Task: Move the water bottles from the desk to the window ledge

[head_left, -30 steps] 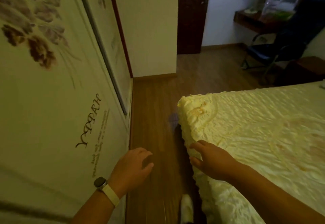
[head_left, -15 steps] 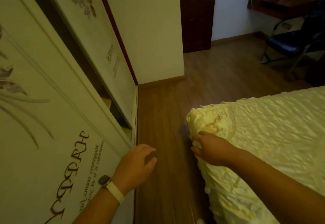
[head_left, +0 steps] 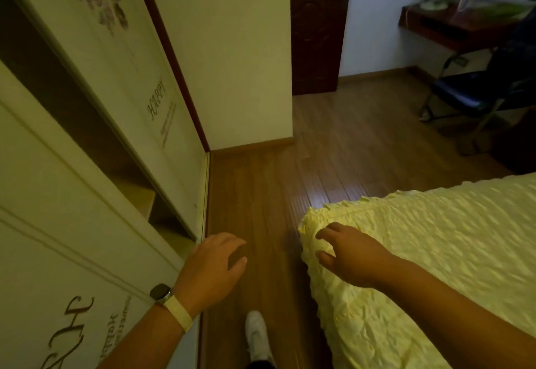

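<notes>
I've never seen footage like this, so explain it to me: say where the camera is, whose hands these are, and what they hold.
There is no machine here. A person wears one camera on the head, looking forward and down, so the single picture shows their own arms. The left hand, with a watch on its wrist, hangs over the wooden floor beside a wardrobe. The right hand is over the corner of a yellow bed cover. Both hands hold nothing. Far ahead on the right stands a dark desk with blurred things on it; no bottle can be told apart.
</notes>
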Tool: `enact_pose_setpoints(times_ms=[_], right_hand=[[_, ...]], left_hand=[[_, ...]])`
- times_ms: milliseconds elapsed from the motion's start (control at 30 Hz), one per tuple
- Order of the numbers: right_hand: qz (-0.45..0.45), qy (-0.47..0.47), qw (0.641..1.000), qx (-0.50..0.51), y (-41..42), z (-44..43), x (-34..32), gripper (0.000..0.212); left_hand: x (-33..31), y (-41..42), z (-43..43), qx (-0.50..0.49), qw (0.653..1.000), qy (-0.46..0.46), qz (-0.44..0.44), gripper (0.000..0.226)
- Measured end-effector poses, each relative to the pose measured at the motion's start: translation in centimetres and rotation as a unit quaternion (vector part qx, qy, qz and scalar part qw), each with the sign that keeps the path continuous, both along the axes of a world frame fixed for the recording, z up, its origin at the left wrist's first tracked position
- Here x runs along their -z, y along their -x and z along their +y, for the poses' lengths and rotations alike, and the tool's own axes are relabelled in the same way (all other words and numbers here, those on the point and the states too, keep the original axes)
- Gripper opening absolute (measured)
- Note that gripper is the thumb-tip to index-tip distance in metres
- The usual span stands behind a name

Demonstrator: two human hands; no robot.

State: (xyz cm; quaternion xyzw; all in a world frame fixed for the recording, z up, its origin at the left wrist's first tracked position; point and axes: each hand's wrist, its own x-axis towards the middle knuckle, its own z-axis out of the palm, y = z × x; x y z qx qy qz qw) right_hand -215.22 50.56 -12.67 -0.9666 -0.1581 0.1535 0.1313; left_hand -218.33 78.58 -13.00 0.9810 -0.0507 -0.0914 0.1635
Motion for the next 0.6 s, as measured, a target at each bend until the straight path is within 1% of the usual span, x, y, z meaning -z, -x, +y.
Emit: enact_pose_setpoints(times_ms=[133,267,367,500,600], right_hand=[[0.019,0.025,0.999,0.007,-6.6,1.8,1.0,0.050],[0.024,0.034,0.999,0.027,-14.4,4.2,0.2,0.048],[0.004,0.026,0.999,0.042,-20.2,6.3,-1.3,0.049],[-0.027,-0.003,0.995,0.095,-26.8,7.7,-3.3,0.050],[-0.037,0.008,0.994,0.102,-30.7,8.0,-4.0,0.048]], left_hand=[[1.7,-7.8,2.0,0.024,0.999,-0.008,0.031,0.045],[1.3,-16.7,4.8,0.044,0.998,-0.006,0.035,0.045],[0.0,-23.1,7.2,0.063,0.998,0.003,0.022,0.044],[-1.2,-30.9,9.4,0.071,0.997,-0.003,-0.014,0.042],[-2.1,-35.2,9.9,0.065,0.997,0.009,-0.044,0.040]])
